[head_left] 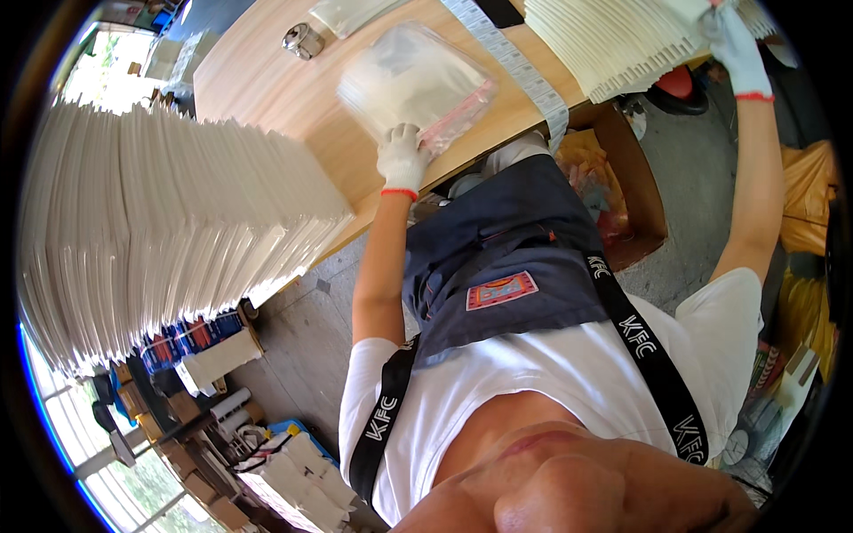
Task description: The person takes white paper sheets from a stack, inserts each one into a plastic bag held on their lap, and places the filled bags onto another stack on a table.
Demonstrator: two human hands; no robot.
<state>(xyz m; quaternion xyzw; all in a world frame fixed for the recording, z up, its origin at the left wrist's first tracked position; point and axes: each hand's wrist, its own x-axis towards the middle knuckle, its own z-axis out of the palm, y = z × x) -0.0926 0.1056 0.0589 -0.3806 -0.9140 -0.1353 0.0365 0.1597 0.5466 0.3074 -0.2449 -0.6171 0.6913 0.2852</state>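
Left hand: a white-gloved left hand with a red cuff grips the near corner of a stack of clear plastic bags, fingers closed on its red-striped edge
Right hand: the gloved right hand, arm stretched out, rests on top of a fanned stack of white sheets; whether its fingers pinch a sheet cannot be told
Clear plastic bags: lying flat on the wooden table, near its front edge, between the two tall piles
Large white pile: a second fanned pile of white sheets stands at the table's left end, well apart from the bags
White strip: a long perforated strip runs across the table just right of the bags
Metal object: a small shiny metal object sits on the table behind the bags
Apron: a dark blue apron hangs below the table's front edge
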